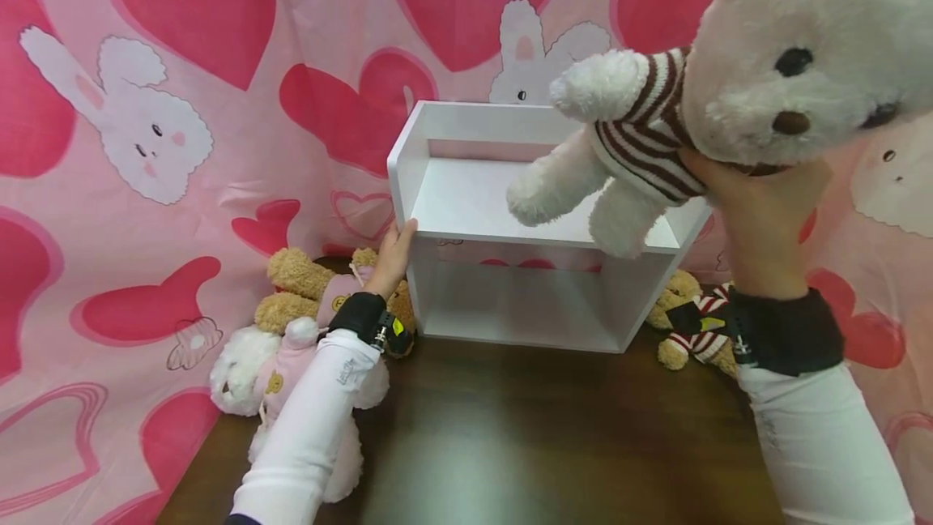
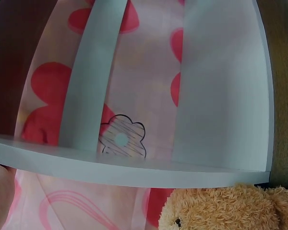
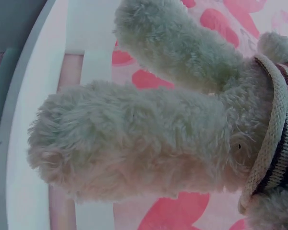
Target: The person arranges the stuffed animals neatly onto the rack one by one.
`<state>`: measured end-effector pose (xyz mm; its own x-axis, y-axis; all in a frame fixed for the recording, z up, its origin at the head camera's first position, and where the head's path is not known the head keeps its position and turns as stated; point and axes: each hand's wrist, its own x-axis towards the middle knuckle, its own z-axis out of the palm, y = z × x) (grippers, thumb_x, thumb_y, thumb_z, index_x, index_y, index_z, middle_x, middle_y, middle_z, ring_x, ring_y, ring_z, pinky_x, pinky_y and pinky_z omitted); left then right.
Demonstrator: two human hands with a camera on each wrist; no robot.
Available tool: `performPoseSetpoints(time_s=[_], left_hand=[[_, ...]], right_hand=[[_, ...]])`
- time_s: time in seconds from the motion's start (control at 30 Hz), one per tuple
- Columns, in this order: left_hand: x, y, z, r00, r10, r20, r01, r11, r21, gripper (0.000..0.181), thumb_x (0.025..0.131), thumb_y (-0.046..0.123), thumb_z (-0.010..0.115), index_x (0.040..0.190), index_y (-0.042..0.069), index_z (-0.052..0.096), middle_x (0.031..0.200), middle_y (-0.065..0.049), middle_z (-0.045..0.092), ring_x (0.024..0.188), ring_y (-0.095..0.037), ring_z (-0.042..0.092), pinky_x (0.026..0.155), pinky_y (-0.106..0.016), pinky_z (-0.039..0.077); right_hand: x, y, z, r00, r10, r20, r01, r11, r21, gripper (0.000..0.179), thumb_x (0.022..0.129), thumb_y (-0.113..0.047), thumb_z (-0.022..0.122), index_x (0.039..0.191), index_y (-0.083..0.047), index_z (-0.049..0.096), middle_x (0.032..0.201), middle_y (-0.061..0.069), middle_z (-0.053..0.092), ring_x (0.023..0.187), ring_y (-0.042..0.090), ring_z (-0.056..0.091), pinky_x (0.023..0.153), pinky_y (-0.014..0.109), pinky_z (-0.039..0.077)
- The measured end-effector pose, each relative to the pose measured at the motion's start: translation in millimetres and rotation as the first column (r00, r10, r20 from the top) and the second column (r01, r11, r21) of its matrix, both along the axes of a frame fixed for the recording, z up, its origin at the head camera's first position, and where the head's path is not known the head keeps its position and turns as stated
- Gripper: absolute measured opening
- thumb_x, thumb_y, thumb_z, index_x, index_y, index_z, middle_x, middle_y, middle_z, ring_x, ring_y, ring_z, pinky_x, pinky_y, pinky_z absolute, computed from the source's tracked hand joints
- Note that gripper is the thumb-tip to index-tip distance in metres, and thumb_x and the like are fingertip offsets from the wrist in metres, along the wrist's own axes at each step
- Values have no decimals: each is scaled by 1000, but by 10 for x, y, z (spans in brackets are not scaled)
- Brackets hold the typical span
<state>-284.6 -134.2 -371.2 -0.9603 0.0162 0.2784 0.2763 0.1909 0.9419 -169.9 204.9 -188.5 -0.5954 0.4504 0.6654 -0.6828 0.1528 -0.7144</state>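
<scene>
"Where's the fluffy white toy bear (image 1: 717, 91) in the brown-and-white striped knit top (image 1: 645, 148)?"

"In the air, before the white flat-board shelf (image 1: 474, 193). The right hand (image 1: 765, 209) has its grip around the body."

"What could go wrong?"

"Its big head might tip it loose. Its legs might bump the shelf, and shove it across the shiny brown desk (image 1: 510, 428)."

"And the left hand (image 1: 392, 259)?"

"Touching the shelf's side. Can't tell if it's gripping."
</scene>
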Motion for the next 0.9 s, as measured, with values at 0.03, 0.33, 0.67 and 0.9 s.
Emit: performPoseSetpoints(time_s=[0.03, 0.33, 0.67, 0.9], left_hand=[[-3, 4, 5, 1000, -2, 0, 2, 1000, 4, 55, 99, 31, 34, 145, 6, 16, 148, -14, 22, 133, -26, 24, 108, -46, 18], [185, 76, 235, 997, -15, 76, 13, 1000, 26, 55, 99, 24, 33, 146, 4, 11, 149, -16, 15, 134, -31, 19, 107, -51, 14], [218, 86, 254, 997, 7, 82, -8, 1000, 3, 55, 100, 25, 33, 146, 5, 11, 150, -15, 16, 134, -30, 20, 107, -50, 16], [129, 65, 174, 998, 19, 59, -19, 1000, -6, 56, 99, 27, 34, 145, 4, 13, 149, -16, 18, 134, -30, 20, 107, -50, 16]], right_hand=[[-22, -23, 17, 1000, 7, 0, -7, 1000, -18, 59, 58, -1, 77, 114, -7, 58, 114, 7, 61, 108, 20, 49, 92, 26, 39], [-129, -173, 83, 995, 87, -46, -89, 996, -30, 51, 59, -4, 79, 108, -6, 64, 107, 8, 65, 105, 22, 53, 88, 28, 42], [-340, -255, 83, 995, 91, 46, -94, 994, 59, 51, 61, -10, 81, 109, -11, 65, 106, 3, 66, 103, 20, 54, 86, 27, 44], [-572, -357, 104, 991, 107, 83, -117, 986, 119, 52, 59, -13, 83, 109, -10, 66, 103, 0, 67, 100, 17, 55, 85, 25, 44]])
